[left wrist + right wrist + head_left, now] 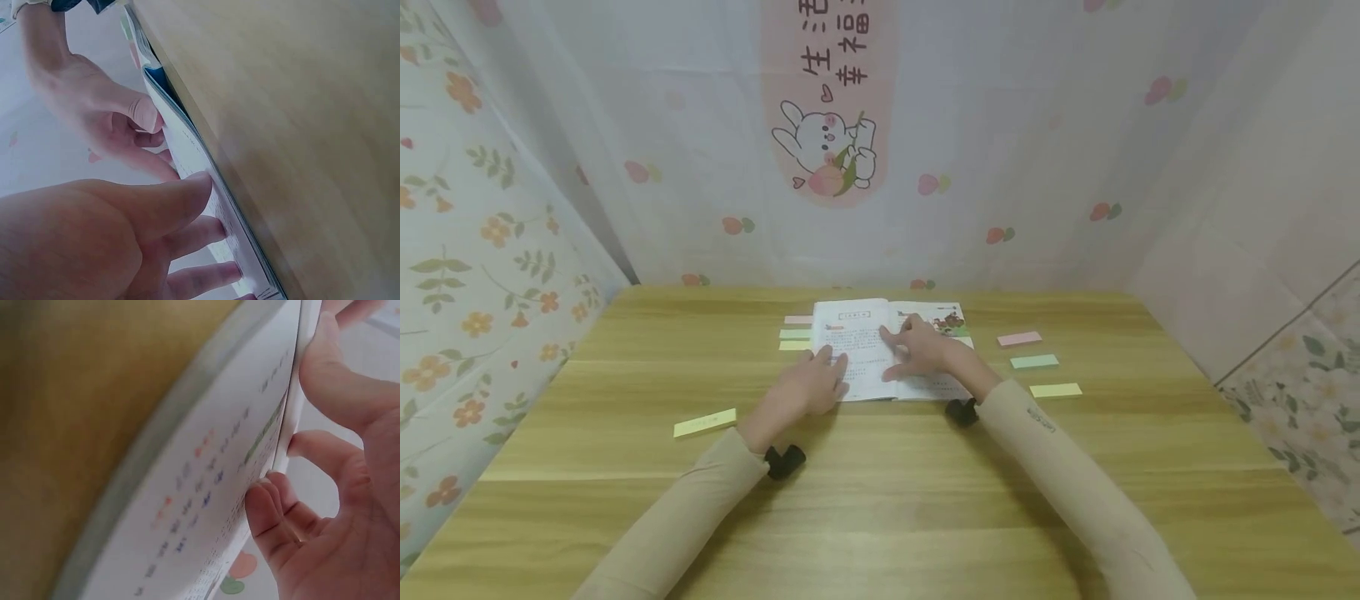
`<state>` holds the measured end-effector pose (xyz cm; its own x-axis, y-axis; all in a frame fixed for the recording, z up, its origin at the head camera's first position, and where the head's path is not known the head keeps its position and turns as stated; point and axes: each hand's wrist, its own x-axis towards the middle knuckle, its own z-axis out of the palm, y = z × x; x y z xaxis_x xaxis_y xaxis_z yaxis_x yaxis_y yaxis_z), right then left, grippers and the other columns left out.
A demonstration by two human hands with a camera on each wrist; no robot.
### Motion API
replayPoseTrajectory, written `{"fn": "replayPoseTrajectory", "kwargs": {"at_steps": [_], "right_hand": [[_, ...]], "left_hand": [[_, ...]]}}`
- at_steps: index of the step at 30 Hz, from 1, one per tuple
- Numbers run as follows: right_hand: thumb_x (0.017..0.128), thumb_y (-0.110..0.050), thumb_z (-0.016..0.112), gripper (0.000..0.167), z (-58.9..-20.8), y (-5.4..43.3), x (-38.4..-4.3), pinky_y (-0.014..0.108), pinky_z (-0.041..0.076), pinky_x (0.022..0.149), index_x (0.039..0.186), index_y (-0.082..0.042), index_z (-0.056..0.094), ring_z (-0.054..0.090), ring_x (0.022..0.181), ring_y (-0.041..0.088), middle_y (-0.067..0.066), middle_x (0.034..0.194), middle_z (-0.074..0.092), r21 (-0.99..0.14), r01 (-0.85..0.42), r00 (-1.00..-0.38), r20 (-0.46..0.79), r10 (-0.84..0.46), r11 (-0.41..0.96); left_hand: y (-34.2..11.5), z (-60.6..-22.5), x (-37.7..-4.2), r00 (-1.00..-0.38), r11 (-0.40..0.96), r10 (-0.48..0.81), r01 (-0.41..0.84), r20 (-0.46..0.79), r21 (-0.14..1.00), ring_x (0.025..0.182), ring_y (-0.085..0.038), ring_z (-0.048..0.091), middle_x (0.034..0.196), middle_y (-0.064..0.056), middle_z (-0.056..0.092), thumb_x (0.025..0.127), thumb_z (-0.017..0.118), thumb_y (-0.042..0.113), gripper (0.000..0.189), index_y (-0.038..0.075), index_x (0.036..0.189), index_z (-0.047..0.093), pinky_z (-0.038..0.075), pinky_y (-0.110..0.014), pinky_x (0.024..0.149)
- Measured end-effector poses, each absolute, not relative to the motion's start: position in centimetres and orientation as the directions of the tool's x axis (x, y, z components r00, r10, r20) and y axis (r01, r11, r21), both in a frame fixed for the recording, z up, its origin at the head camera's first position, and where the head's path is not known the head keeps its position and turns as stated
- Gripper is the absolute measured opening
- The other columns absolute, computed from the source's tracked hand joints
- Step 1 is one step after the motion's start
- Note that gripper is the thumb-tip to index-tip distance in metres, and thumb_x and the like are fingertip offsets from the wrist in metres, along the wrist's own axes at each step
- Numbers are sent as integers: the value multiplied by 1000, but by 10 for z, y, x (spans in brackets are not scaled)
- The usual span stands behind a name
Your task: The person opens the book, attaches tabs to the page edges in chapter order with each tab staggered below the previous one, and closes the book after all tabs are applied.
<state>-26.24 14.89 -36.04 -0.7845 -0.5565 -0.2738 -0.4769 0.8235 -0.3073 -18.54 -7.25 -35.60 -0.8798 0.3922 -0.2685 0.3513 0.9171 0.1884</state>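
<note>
An open book (861,358) lies near the far edge of the table, with printed text on the left page and a coloured picture at the top of the right page. My left hand (808,385) rests on the lower left page, its thumb and fingers (203,232) extended across the paper. My right hand (921,346) touches the book beside the middle fold, thumb and index finger spread apart along it. In the right wrist view its other fingers (265,512) bend lightly against the printed right page. Neither hand grips anything.
Pink, green and yellow strips (795,333) show at the book's left edge. To its right lie a pink strip (1019,339), a green strip (1034,362) and a yellow strip (1056,390). Another yellow strip (705,422) lies left of the left wrist. A printed curtain (1000,167) hangs behind the table.
</note>
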Motion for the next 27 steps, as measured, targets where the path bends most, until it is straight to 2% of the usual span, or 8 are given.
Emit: {"fn": "replayPoseTrajectory", "kwargs": {"at_steps": [8,12,21,27], "right_hand": [[90,-51,71,87,-359,151,-252,44,46,88,158,-14,32,44,105,28,20,130,39,-305,-510,-775,-243,-583,805],[91,-51,71,86,-361,152,-249,46,45,91,158,-13,33,44,106,30,19,130,40,-293,-521,-774,-232,-589,801],[92,-48,71,84,-359,157,-240,51,42,99,157,-9,35,42,115,36,22,140,37,-300,-535,-768,-218,-603,790],[92,-47,72,83,-358,162,-232,56,40,105,156,-8,37,37,127,43,24,148,33,-329,-533,-768,-199,-609,779]], "left_hand": [[-72,-355,-184,-879,918,392,352,-273,183,141,-49,32,159,-27,28,108,47,27,56,-1,155,35,34,-59,112],[-72,-356,-184,-882,919,387,347,-269,186,141,-48,32,159,-26,28,108,47,28,56,0,155,35,34,-59,112],[-73,-355,-185,-880,919,392,357,-269,170,142,-49,31,160,-27,27,108,46,30,57,0,155,34,32,-59,113],[-73,-355,-184,-879,916,398,365,-262,166,140,-49,33,159,-27,28,108,46,30,57,-1,155,34,35,-60,111]]}}
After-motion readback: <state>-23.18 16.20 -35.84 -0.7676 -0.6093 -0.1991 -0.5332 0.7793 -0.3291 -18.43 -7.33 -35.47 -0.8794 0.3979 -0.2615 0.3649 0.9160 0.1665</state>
